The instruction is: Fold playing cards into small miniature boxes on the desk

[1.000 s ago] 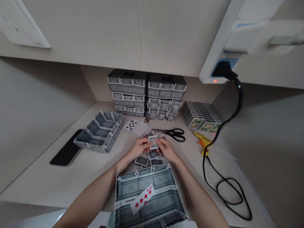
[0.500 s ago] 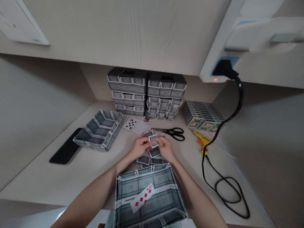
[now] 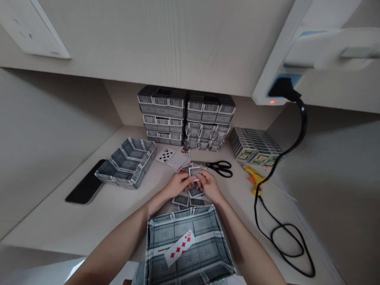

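Between my two hands is a playing card (image 3: 194,171), its grey patterned back facing up. My left hand (image 3: 178,184) pinches its left lower edge. On the other side my right hand (image 3: 208,183) grips the same card with thumb and fingers. Beneath the hands lie several loose cards (image 3: 181,200), mostly back up. Close to me stands a box made of playing cards (image 3: 204,227), with a cut strip of a diamond card (image 3: 179,248) inside it. Just beyond my hands are face-up cards (image 3: 177,160) and black-handled scissors (image 3: 221,168).
An open card tray (image 3: 126,160) stands left, beside a black phone (image 3: 86,184). Card boxes (image 3: 163,114) are stacked at the back. Right are packed card decks (image 3: 255,144), a yellow glue gun (image 3: 253,178) and its looped black cable (image 3: 276,227). A power strip (image 3: 267,79) hangs above.
The card between my hands is tilted more upright and sits slightly farther from me. The whole view has shifted a little; the other things keep their places.
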A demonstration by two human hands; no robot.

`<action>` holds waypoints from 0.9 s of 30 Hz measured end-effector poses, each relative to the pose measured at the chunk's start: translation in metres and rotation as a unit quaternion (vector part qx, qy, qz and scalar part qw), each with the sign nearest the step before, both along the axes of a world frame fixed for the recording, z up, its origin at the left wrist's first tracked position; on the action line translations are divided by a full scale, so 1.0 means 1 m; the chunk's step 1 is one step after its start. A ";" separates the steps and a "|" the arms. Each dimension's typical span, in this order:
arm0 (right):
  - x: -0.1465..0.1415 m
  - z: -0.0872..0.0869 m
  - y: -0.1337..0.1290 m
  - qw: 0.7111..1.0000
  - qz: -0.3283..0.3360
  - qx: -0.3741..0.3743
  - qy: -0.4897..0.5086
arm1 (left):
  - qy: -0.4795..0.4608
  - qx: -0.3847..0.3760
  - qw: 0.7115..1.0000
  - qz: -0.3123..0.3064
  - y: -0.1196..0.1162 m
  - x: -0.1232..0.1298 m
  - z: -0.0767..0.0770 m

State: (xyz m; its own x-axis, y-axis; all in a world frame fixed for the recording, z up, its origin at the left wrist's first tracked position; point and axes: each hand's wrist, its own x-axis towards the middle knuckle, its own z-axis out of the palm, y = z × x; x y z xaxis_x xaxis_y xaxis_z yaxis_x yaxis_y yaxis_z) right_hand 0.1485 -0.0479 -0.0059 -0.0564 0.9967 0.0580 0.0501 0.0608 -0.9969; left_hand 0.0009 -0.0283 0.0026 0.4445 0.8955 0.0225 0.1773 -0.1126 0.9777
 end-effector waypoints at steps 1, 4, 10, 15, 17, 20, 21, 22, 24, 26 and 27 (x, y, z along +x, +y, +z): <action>0.000 0.001 0.000 1.000 -0.006 0.001 -0.002 | 0.006 -0.002 1.000 -0.015 -0.001 0.000 0.000; 0.000 0.001 0.000 0.999 -0.028 0.007 -0.012 | 0.010 -0.004 0.999 -0.035 -0.003 0.001 -0.001; 0.004 0.002 0.000 0.999 -0.031 -0.006 -0.027 | 0.049 0.035 0.997 -0.041 -0.001 0.000 0.000; 0.005 0.007 -0.006 0.999 0.012 -0.033 -0.014 | 0.017 -0.025 0.994 -0.102 0.003 -0.006 0.002; 0.001 0.008 -0.008 0.999 -0.001 -0.029 -0.019 | 0.013 -0.063 0.989 -0.135 0.003 -0.010 0.004; -0.002 0.007 -0.008 0.999 -0.024 -0.004 -0.035 | 0.024 -0.071 0.985 -0.157 0.001 -0.011 0.008; -0.002 0.007 -0.008 0.999 -0.031 0.002 -0.037 | 0.028 -0.063 0.985 -0.158 0.000 -0.011 0.009; -0.001 0.007 -0.007 0.999 -0.037 0.007 -0.039 | 0.033 -0.053 0.986 -0.156 -0.002 -0.010 0.009; 0.002 0.006 -0.006 0.998 -0.048 0.014 -0.042 | 0.041 -0.036 0.987 -0.150 -0.003 -0.008 0.008; 0.006 0.004 -0.004 0.997 -0.058 0.023 -0.047 | 0.050 -0.007 0.992 -0.117 -0.001 -0.010 0.007; 0.009 0.004 -0.003 0.996 -0.067 0.030 -0.050 | 0.056 0.018 0.995 -0.086 0.001 -0.012 0.006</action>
State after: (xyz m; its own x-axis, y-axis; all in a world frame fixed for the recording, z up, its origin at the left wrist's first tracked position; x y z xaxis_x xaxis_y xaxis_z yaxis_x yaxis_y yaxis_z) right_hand 0.1571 -0.0511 -0.0020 0.0674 0.9908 0.1175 0.1611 0.1054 -0.9813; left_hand -0.0112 -0.0273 0.0089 0.5921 0.8058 -0.0050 0.2608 -0.1858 0.9474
